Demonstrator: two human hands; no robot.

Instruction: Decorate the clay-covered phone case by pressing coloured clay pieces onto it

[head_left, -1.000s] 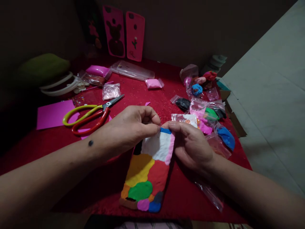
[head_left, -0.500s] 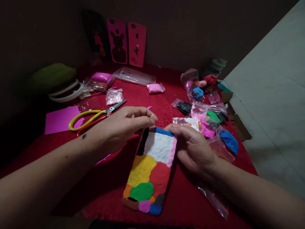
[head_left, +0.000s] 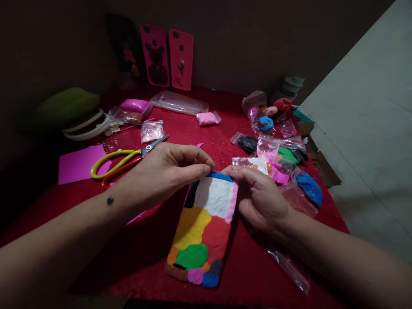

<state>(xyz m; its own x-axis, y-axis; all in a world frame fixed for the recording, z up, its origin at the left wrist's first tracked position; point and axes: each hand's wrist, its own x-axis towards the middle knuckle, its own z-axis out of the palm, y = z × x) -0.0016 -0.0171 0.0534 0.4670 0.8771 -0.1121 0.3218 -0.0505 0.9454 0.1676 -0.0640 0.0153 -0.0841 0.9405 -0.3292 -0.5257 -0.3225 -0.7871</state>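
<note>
A phone case point(head_left: 206, 227) covered with patches of coloured clay lies at a slant on the red cloth point(head_left: 135, 266). A blue clay strip point(head_left: 220, 175) runs along its top edge, above a white patch. My left hand point(head_left: 180, 169) pinches the top edge at the left end of that strip, thumb and forefinger together. My right hand point(head_left: 260, 193) grips the top right corner, its fingertips closed on the edge. The far sides of both sets of fingertips are hidden.
Yellow and red scissors point(head_left: 119, 163) and a pink sheet point(head_left: 80, 165) lie left. Decorated phone cases point(head_left: 181, 60) stand against the back wall. A clear case point(head_left: 180, 103) lies before them. Bags of clay point(head_left: 268, 148) crowd the right side, near the cloth's edge.
My left hand has moved slightly down onto the top edge of the case, its thumb now touching the blue strip. My right hand keeps its grip. The whole view has shifted slightly.
</note>
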